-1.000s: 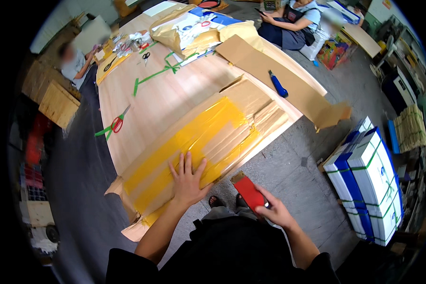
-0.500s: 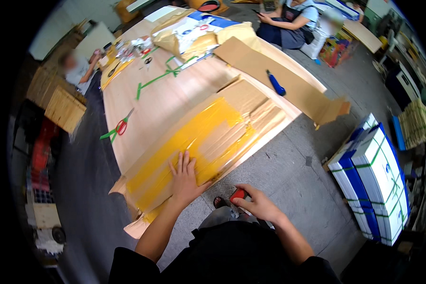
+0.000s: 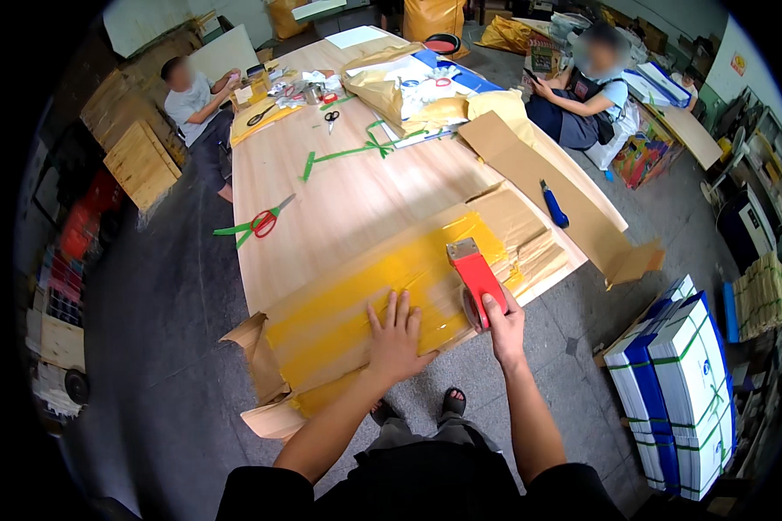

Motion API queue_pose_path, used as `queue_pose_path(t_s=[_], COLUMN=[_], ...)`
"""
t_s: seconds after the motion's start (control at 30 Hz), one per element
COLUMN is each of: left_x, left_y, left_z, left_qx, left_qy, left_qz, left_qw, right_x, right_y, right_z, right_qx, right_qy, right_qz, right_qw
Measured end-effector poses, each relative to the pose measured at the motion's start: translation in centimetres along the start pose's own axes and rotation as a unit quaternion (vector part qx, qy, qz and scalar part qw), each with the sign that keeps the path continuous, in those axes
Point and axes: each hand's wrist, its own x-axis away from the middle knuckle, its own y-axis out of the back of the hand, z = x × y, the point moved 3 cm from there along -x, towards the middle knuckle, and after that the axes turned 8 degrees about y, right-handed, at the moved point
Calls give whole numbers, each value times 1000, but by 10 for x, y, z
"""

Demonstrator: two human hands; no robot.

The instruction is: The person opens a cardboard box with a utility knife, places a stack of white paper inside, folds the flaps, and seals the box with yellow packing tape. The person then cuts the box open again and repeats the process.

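A long flat cardboard package (image 3: 330, 300), banded with shiny yellow tape, lies along the near edge of the wooden table (image 3: 347, 208). My left hand (image 3: 395, 339) rests flat on its taped top with the fingers spread. In my right hand (image 3: 506, 330) is a red tape dispenser (image 3: 478, 280), gripped by its handle. Its metal head is over the package's right part; I cannot tell whether it touches. Loose cardboard flaps stick out at the package's left end, and crumpled brown paper covers its right end.
Red-handled scissors (image 3: 264, 223) and green strap lie left of the package. A blue utility knife (image 3: 554, 207) sits on a cardboard strip (image 3: 573, 204) at right. Strapped white-and-blue stacks (image 3: 678, 382) stand on the floor. Two people (image 3: 195, 100) sit at the table's far sides.
My right hand has raised the tape dispenser from beside my body to over the package's right part. My left hand stays on the package. The whole view has shifted.
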Motion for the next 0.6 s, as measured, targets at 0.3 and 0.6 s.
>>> queue_pose_path(t_s=[0.3, 0.6], left_x=[92, 104], left_y=[4, 8], left_z=[70, 79], left_qx=[76, 40], left_qy=[-63, -78], left_qz=[-44, -82], left_qw=[994, 993], right_x=[6, 20], right_y=[-6, -95], right_z=[10, 53], right_qx=[55, -26], right_qy=[26, -62], right_qz=[-10, 86], right_qw=[998, 994])
